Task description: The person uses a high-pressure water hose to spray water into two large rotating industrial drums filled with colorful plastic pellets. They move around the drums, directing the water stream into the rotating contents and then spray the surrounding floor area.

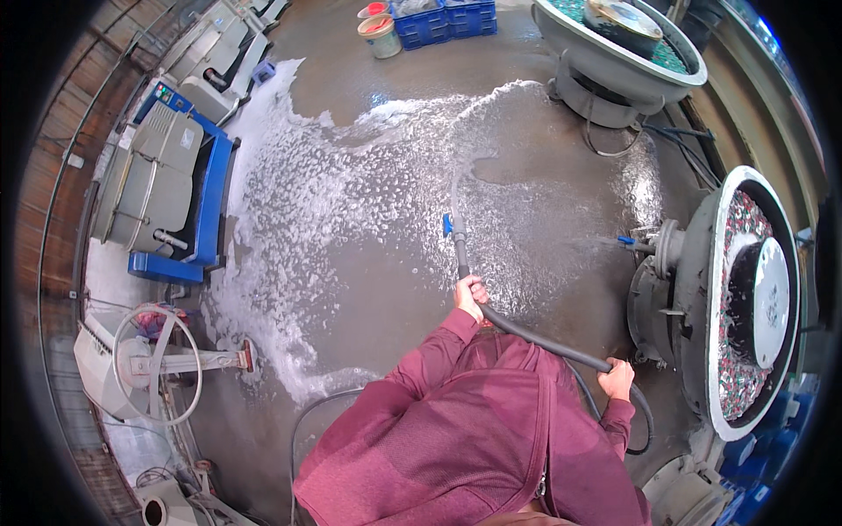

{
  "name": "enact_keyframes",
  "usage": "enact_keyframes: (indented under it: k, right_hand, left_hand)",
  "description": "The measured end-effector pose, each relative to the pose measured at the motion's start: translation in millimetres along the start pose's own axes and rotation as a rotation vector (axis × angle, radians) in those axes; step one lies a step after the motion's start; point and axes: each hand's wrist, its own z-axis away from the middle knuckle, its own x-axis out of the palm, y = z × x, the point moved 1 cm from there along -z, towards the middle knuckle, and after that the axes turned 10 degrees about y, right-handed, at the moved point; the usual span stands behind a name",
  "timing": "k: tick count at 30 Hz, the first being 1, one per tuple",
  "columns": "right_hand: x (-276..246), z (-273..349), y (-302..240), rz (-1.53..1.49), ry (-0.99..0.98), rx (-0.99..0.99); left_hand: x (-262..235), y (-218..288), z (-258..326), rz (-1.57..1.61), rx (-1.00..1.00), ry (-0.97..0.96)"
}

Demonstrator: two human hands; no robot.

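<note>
My left hand (471,296) is closed round a black hose (535,338) just behind its grey nozzle end. A blue valve handle (447,225) sticks out to the left of the nozzle (460,235). Water leaves the tip and runs forward onto the wet floor (368,289), where white foam (298,210) spreads in a wide patch. Farther back along the same hose, my right hand (617,379) grips it beside my right hip. From there the hose loops down and behind me.
At right stand two round grey tub machines, the nearer (717,298) full of small coloured pieces; water sprays from its blue-handled outlet (626,239). Grey-and-blue machines (162,188) and a handwheel (158,364) line the left. Blue crates (447,26) and a bucket (380,37) stand ahead.
</note>
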Motion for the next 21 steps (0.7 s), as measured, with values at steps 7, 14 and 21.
enact_keyframes:
  k: [7,14,21]
  right_hand:
    - [7.5,-9.2,-28.7,-0.048,-0.025,-0.015]
    - [-30.4,-24.8,-25.8,-0.053,0.075,0.060]
    - [-24.7,-15.1,-42.5,-0.035,0.075,0.001]
  left_hand:
    - [11.6,31.8,-2.9,-0.046,0.021,-0.178]
    - [49.0,14.4,1.2,-0.003,0.007,-0.236]
    - [46.1,27.7,-18.0,0.005,0.075,-0.105]
